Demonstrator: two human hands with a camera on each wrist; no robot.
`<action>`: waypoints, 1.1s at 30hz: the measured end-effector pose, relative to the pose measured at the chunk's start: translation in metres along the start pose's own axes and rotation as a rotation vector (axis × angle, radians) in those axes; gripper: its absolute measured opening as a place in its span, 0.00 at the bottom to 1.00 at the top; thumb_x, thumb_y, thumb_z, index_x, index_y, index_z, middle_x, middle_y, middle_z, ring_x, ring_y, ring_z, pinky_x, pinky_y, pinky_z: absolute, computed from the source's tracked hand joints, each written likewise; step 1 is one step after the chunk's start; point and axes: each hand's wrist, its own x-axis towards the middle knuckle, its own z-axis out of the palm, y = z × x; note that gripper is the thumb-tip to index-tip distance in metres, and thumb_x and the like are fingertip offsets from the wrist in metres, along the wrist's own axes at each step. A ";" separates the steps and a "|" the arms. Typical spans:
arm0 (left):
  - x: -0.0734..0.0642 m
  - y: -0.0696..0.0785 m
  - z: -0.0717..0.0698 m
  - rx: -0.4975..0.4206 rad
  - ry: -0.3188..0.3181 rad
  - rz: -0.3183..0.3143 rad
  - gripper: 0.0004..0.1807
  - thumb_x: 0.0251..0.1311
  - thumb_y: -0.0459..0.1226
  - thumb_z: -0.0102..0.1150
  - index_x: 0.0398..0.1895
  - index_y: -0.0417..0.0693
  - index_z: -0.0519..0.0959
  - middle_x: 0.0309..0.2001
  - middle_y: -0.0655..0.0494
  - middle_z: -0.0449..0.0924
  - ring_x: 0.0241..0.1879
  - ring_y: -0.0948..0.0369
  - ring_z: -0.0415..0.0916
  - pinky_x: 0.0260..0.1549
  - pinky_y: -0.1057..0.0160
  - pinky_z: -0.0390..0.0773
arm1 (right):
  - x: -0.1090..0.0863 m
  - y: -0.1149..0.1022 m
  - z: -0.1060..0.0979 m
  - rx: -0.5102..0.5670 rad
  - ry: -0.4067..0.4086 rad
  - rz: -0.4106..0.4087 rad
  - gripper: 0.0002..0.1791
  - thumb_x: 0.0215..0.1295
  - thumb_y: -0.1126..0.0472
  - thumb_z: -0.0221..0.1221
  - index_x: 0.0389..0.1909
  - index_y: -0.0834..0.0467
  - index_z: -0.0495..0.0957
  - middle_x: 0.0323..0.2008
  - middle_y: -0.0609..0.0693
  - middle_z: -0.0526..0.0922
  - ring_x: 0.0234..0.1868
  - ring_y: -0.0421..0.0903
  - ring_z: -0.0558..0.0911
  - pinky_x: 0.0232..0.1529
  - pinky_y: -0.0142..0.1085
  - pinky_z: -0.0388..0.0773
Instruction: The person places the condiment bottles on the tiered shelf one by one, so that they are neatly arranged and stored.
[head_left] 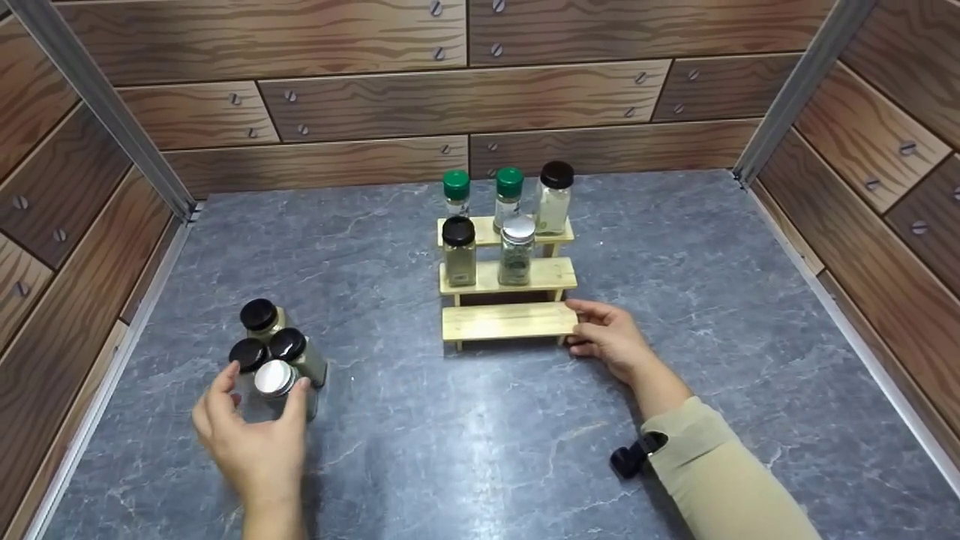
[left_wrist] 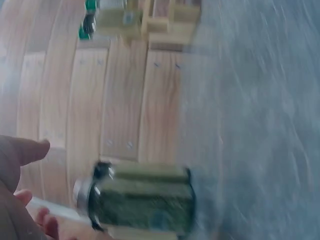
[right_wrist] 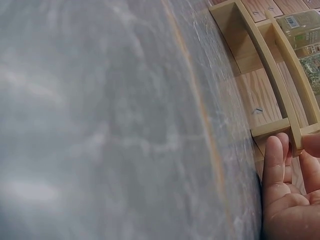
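Note:
My left hand (head_left: pixel 251 439) is at a silver-capped spice jar (head_left: pixel 275 379), thumb and fingers spread on either side of its cap. In the left wrist view, a gap shows between the fingers and this green-filled jar (left_wrist: pixel 142 205). Several black-capped spice jars (head_left: pixel 259 315) stand close behind it. My right hand (head_left: pixel 611 341) pinches the right end of the lowest step of a three-step wooden rack (head_left: pixel 510 321). In the right wrist view, fingertips (right_wrist: pixel 274 150) lie under the step's end, with another digit above it.
On the rack's top step stand two green-capped jars (head_left: pixel 456 187) and a black-capped jar (head_left: pixel 555 199). Its middle step holds a black-capped jar (head_left: pixel 459 255) and a silver-capped jar (head_left: pixel 517 255). Wood-patterned walls (head_left: pixel 465 101) enclose the grey marbled table (head_left: pixel 420 450).

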 end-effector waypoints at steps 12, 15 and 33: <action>0.006 -0.028 0.009 -0.189 -0.129 -0.137 0.44 0.46 0.22 0.80 0.71 0.40 0.75 0.65 0.38 0.74 0.60 0.50 0.73 0.53 0.73 0.74 | 0.000 0.000 0.001 -0.004 -0.004 -0.008 0.32 0.66 0.78 0.55 0.73 0.76 0.66 0.42 0.54 0.84 0.32 0.44 0.85 0.33 0.33 0.87; 0.008 -0.031 0.010 -0.195 -0.123 -0.139 0.42 0.46 0.20 0.79 0.69 0.38 0.76 0.64 0.38 0.74 0.60 0.51 0.74 0.56 0.73 0.75 | 0.000 0.000 0.001 -0.009 0.001 -0.010 0.33 0.65 0.79 0.56 0.72 0.76 0.66 0.42 0.54 0.84 0.32 0.44 0.85 0.32 0.33 0.87; 0.010 -0.034 0.016 -0.181 -0.100 -0.253 0.39 0.51 0.19 0.74 0.70 0.37 0.77 0.62 0.34 0.77 0.52 0.66 0.75 0.55 0.76 0.76 | -0.001 0.000 0.002 0.000 0.008 -0.009 0.33 0.64 0.79 0.56 0.72 0.76 0.67 0.42 0.55 0.84 0.32 0.44 0.85 0.32 0.33 0.87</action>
